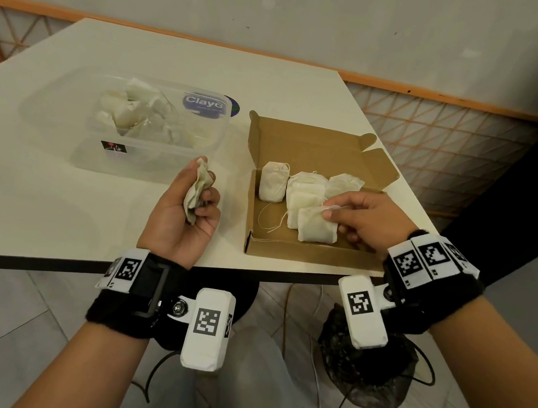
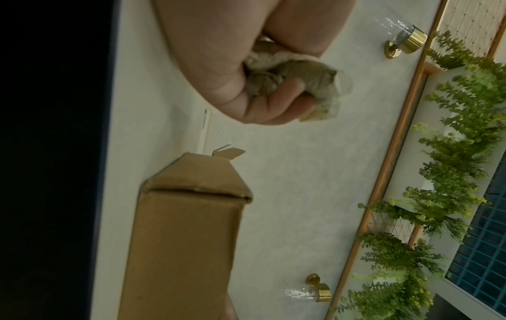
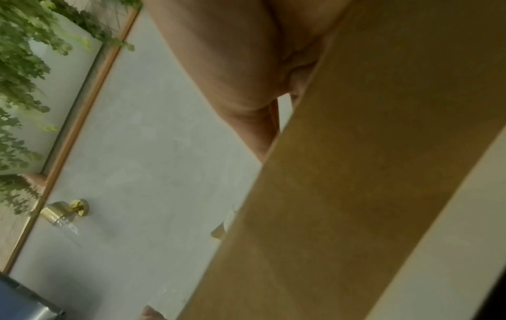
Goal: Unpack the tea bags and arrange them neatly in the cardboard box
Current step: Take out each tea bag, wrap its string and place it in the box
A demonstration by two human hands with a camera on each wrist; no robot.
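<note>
Right hand (image 1: 359,216) pinches a tea bag (image 1: 316,226) at the near end of the cardboard box (image 1: 305,252). Left hand (image 1: 186,213), just beside it, clutches crumpled wrappers (image 1: 197,190). Farther back, a plastic tub (image 1: 139,130) holds wrapped bags.

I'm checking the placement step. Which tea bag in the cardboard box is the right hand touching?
The nearest-front white paper tea bag; the right hand pinches its corner. The other bags lie untouched farther back.

You see a brown cardboard box (image 1: 317,148) on the white tabletop (image 1: 54,194). The tea bags (image 1: 307,195) are creamy white. Your wrist bands (image 1: 127,318) are black, with black-and-white checkered squares.
</note>
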